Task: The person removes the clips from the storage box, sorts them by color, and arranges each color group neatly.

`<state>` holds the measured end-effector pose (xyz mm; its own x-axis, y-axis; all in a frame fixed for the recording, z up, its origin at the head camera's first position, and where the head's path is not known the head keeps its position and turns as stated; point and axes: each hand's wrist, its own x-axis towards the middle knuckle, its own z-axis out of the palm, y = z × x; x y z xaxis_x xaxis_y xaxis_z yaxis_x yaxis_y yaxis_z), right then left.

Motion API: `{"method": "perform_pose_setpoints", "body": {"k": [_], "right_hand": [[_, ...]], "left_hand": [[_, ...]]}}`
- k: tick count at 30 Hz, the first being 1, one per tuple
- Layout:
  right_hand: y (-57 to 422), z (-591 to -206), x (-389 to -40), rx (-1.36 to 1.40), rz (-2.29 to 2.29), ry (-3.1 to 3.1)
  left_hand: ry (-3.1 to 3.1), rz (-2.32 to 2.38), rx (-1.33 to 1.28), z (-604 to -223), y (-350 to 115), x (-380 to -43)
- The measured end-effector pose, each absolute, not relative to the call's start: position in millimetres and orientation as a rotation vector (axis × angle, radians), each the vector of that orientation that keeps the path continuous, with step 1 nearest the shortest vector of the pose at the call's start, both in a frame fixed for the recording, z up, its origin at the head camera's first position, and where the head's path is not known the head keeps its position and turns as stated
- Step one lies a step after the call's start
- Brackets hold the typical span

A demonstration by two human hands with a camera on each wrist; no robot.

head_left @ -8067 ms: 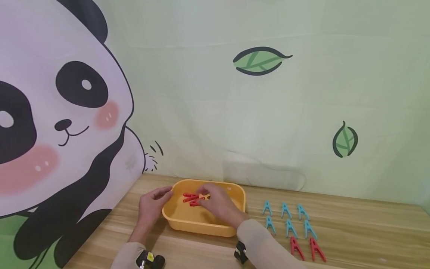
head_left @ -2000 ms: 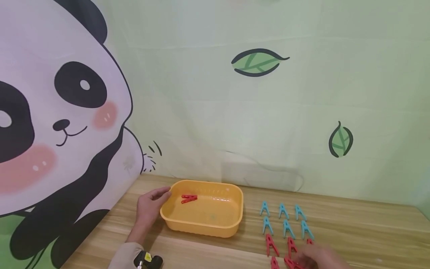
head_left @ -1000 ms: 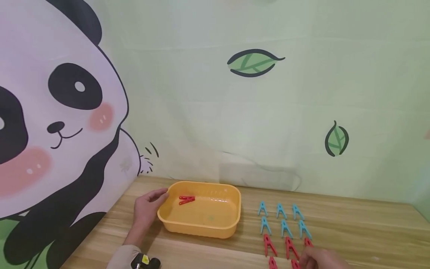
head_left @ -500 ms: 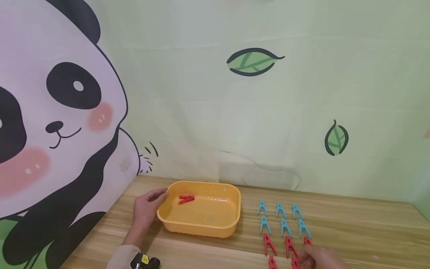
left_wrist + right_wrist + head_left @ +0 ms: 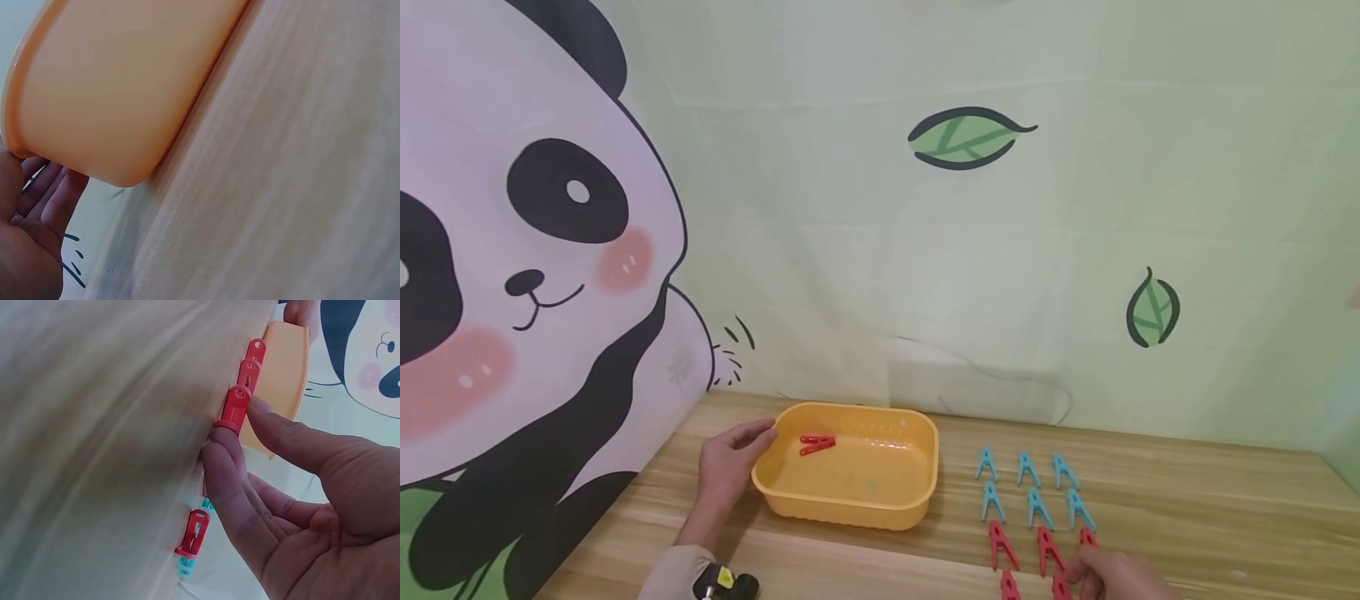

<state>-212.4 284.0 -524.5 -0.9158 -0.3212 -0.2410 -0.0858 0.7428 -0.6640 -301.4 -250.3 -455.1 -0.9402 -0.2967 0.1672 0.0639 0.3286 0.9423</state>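
Note:
A yellow plastic basin [image 5: 842,515] stands on the wooden table, with one red clothespin [image 5: 817,445] lying inside near its left end. My left hand [image 5: 727,465] holds the basin's left rim between thumb and fingers; the left wrist view shows the basin wall [image 5: 119,94] from outside. At the lower right, my right hand [image 5: 1116,577] is at a red clothespin [image 5: 234,409] in the front row, thumb and fingertips pinching its sides. Beside it stand more red clothespins [image 5: 1002,546], one partly hidden behind the hand.
Two rows of blue clothespins [image 5: 1034,507] stand right of the basin, behind the red ones. The wooden tabletop [image 5: 1217,517] reaches back to a pale green cloth backdrop [image 5: 820,208] printed with a panda [image 5: 572,275] and leaves.
Earlier my right hand was inside the basin among several clothespins; now one red clothespin lies there and more red ones stand on the table. Over the last second the hands have barely moved.

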Motion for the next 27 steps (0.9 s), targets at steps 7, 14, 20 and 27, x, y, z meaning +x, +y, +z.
{"method": "perform_pose_setpoints", "body": {"k": [7,14,20,27], "right_hand": [[267,-488,-201,-0.243,-1.042,2.588],[211,-404,-175,-0.281,-1.034,2.697],[181,-387,-181,-0.367,-1.038,2.744],[143,-382,-191,-0.664,-1.196,2.760]], "left_hand": [[-2.287,-1.649,0.208,-456,-250,-301],[-2.298,-1.658,0.219,-456,-251,-302],[-2.303,-1.647,0.226,-457,-251,-303],[-2.291,-1.637,0.219,-459,-252,-305]]}}
